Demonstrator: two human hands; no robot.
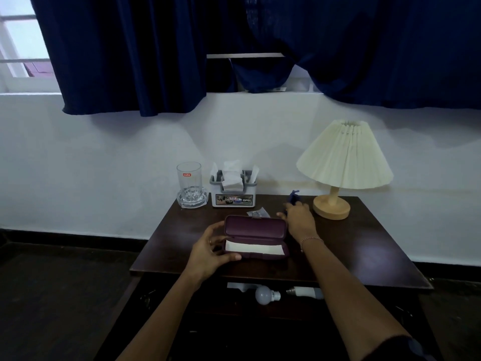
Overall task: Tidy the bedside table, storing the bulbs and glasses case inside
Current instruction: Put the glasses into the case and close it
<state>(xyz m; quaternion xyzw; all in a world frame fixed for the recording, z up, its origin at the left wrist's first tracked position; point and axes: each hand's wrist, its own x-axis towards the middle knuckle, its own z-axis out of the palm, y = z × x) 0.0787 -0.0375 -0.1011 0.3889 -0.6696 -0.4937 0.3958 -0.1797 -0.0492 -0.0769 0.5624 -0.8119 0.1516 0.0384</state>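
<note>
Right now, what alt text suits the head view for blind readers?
A person's left hand holds an open purple glasses case on a dark bedside table; the right hand reaches behind it. Two bulbs lie in the drawer below.

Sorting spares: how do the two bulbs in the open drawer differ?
The round bulb is globe-shaped, cap pointing right; the long bulb is slimmer, cap pointing left, partly hidden behind the right forearm. Both are white, lying in the drawer.
</note>
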